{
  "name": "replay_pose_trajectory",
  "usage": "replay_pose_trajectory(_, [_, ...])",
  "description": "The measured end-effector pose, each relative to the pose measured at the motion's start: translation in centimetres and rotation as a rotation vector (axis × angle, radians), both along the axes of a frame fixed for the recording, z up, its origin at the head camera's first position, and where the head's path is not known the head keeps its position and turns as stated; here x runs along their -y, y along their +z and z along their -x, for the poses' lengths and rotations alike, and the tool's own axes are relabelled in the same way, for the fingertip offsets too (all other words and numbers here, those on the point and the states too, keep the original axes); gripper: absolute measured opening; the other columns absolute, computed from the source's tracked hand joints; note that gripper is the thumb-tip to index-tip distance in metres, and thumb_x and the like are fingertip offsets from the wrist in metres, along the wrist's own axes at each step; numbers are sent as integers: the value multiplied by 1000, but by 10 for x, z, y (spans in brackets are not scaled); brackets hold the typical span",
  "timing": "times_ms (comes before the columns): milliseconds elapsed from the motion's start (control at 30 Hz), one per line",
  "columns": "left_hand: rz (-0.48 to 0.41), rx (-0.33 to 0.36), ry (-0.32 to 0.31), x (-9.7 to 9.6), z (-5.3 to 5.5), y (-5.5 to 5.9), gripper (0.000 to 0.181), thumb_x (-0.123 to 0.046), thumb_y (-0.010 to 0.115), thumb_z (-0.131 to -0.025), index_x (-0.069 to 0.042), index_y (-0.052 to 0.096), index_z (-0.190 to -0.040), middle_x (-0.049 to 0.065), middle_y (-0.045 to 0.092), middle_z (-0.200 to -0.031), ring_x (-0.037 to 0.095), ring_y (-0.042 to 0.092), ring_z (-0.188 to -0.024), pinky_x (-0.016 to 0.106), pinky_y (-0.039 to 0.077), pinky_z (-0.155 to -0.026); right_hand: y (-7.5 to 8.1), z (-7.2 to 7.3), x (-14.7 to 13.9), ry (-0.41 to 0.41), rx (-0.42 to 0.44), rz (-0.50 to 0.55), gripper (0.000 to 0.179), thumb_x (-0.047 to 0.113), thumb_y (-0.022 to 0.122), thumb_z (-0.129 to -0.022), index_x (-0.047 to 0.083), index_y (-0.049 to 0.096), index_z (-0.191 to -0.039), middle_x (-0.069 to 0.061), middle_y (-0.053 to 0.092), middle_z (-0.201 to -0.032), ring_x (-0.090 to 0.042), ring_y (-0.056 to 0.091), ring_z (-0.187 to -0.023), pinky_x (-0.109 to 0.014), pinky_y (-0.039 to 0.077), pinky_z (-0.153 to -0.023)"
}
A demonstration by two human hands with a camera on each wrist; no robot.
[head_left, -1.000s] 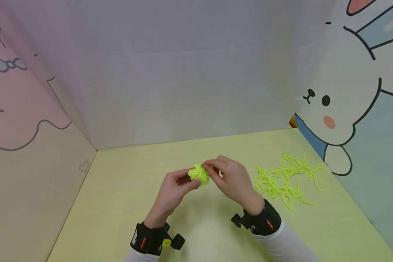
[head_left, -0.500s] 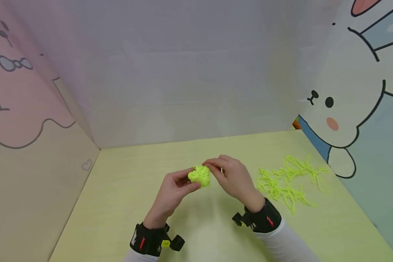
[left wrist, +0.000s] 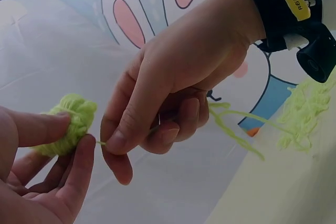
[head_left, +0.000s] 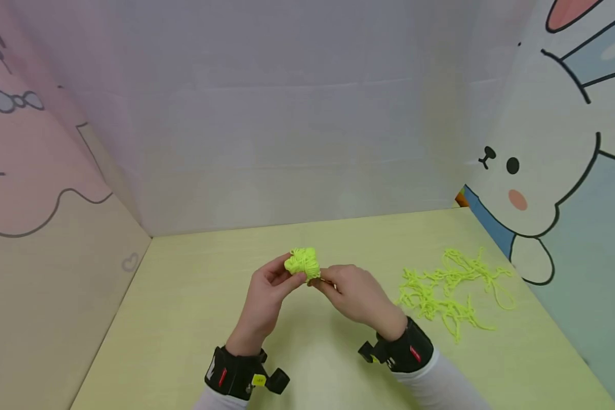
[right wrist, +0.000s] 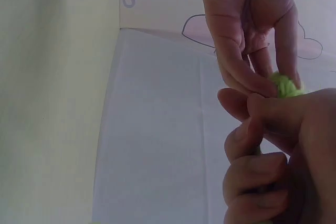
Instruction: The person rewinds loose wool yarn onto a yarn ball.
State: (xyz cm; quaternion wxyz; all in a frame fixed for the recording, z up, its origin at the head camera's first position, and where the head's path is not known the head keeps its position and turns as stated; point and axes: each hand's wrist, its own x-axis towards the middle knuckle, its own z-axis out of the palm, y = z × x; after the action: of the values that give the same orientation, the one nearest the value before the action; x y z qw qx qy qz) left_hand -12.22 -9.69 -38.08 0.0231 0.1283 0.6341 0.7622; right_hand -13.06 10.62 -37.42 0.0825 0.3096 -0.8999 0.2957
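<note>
A small ball of neon yellow yarn (head_left: 303, 262) is held above the table between the thumb and fingers of my left hand (head_left: 267, 299). Close at its lower right, my right hand (head_left: 356, 293) pinches a strand of yarn (left wrist: 101, 142) between thumb and forefinger. In the left wrist view that strand runs short and straight from the ball to the pinch, and more yarn trails out behind the right hand. The right wrist view shows the ball (right wrist: 287, 85) partly hidden behind the right hand, whose other fingers are curled.
A loose, tangled heap of the same yarn (head_left: 448, 287) lies on the right side of the pale yellow table (head_left: 195, 273). A white sheet (head_left: 287, 142) stands behind the table, with cartoon-printed panels (head_left: 584, 239) along both sides.
The right hand has gone from the ball's upper right round to its lower right, with the strand. The left hand has raised the ball slightly and shifted it left.
</note>
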Motion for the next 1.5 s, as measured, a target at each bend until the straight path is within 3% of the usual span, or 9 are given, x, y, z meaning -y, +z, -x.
replay_pose_trajectory(67, [1, 18, 60, -2, 1, -1, 51, -6, 72, -90, 2, 54, -136, 19, 60, -129, 29, 59, -115, 31, 55, -91, -2, -3, 2, 18, 27, -20, 14, 29, 61, -100, 24, 72, -105, 15, 65, -81, -4, 53, -64, -26, 47, -56])
replay_pose_trajectory(267, [14, 22, 204, -6, 2, -5, 45, -7, 75, -88, 0, 61, -130, 19, 63, -124, 28, 62, -109, 30, 56, -89, -4, -15, 5, 86, 73, -84, 16, 27, 57, -102, 22, 72, -104, 14, 70, -91, -1, 59, -74, -28, 54, -64])
replay_pose_trajectory(533, [132, -68, 243, -6, 5, -12, 40, -12, 76, -88, -8, 65, -127, 14, 65, -118, 30, 64, -102, 28, 57, -85, 9, -27, 3, 143, -3, -112, 14, 30, 60, -100, 24, 71, -93, 19, 53, -70, -1, 48, -59, -22, 45, -55])
replay_pose_trajectory(800, [316, -167, 301, -5, 5, -13, 28, -17, 75, -90, -15, 71, -118, 3, 68, -109, 21, 65, -93, 27, 58, -78, 23, -29, -1, 178, -93, -40, 10, 26, 62, -97, 24, 70, -91, 19, 52, -71, 0, 46, -59, -20, 44, -54])
replay_pose_trajectory(1000, [344, -153, 217, -6, 1, -15, 25, -10, 79, -84, -14, 76, -108, 3, 69, -106, 17, 67, -93, 30, 59, -81, 27, -25, -8, 201, -147, 16, 10, 23, 62, -98, 22, 69, -91, 17, 55, -75, 0, 45, -61, -20, 44, -55])
replay_pose_trajectory(1333, [394, -109, 40, -6, -7, -11, 27, 1, 79, -80, -14, 76, -103, 2, 71, -103, 17, 67, -88, 30, 60, -75, 28, -5, -15, 22, -240, 104, 8, 23, 66, -96, 18, 73, -95, 11, 65, -84, -3, 51, -66, -25, 49, -54])
replay_pose_trajectory(1500, [324, -99, -61, -5, -10, -8, 28, 3, 78, -80, -9, 74, -105, 7, 69, -105, 20, 66, -92, 33, 60, -77, 23, 3, -17, 44, -197, 175, 8, 24, 68, -95, 19, 74, -97, 12, 64, -83, -5, 47, -63, -26, 46, -52])
